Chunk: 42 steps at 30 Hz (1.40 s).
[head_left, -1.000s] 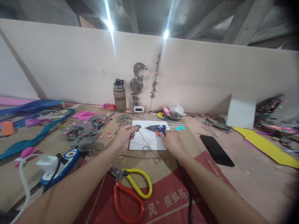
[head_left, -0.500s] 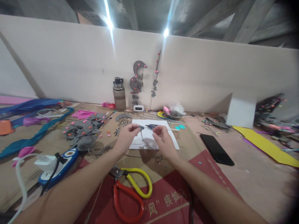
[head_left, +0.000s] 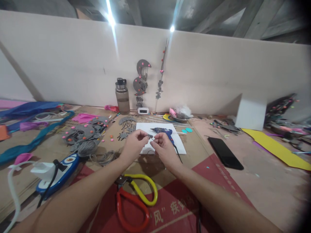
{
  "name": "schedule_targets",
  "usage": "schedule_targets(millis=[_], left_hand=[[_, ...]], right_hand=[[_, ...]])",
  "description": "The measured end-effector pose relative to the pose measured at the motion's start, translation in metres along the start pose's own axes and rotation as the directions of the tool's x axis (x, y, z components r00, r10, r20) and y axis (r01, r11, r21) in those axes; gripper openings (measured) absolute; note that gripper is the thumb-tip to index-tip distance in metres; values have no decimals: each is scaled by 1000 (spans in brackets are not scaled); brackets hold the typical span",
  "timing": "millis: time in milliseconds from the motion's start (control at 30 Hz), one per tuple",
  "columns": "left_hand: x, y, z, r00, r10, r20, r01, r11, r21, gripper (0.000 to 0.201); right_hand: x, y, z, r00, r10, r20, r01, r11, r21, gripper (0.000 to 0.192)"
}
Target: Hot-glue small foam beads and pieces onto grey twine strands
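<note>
I'm pinching a small grey piece in my left hand, over the left half of the white board. My right hand is bunching its fingertips just beside it; can't tell if they're gripping string. Glue gun is lying toward the board's far edge, nozzle near my fingers. Risks, I'm guessing: drifting up burns me if it's hot; snagging the cord by the near-right corner drags the gun.

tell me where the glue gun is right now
In the head view, the glue gun lies just right of centre on the white sheet, left of the turquoise pieces.
</note>
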<state>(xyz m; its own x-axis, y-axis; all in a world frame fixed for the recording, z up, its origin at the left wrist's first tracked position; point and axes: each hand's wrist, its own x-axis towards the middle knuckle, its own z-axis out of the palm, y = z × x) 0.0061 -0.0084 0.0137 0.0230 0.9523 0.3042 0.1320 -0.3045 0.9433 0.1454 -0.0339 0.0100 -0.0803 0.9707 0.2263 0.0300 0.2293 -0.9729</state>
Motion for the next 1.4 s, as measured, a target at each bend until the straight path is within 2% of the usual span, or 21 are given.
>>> schedule_targets(millis=[67, 233, 700, 967, 1067, 1200, 1400], left_hand=[[0, -2, 1, 999, -21, 27, 23, 997, -73, 8], [-1, -2, 3, 997, -42, 61, 52, 982, -183, 7], [-2, -3, 4, 994, -46, 104, 68, 972, -225, 6], [-2, -1, 6, 984, -83, 156, 122, 959, -256, 8], [-2, -1, 6, 978, -100, 185, 147, 954, -261, 9], [-3, 1, 6, 954, -155, 257, 221, 942, -251, 12], [-2, 2, 7, 877, -244, 413, 342, 922, -181, 21]], right_hand=[[0, -1, -2, 999, -40, -21, 38, 997, -70, 16], [0, -3, -4, 994, -81, -69, 70, 986, -151, 16], [4, 4, -4, 991, -58, -122, 45, 993, -111, 21], [7, 8, -5, 988, 94, -125, -85, 994, 73, 25], [6, 6, -5, 985, 129, -118, -120, 990, 78, 25], [6, 7, -8, 982, 134, -136, -134, 991, 15, 18], [6, 13, -16, 965, 205, -161, -206, 979, 14, 14]])
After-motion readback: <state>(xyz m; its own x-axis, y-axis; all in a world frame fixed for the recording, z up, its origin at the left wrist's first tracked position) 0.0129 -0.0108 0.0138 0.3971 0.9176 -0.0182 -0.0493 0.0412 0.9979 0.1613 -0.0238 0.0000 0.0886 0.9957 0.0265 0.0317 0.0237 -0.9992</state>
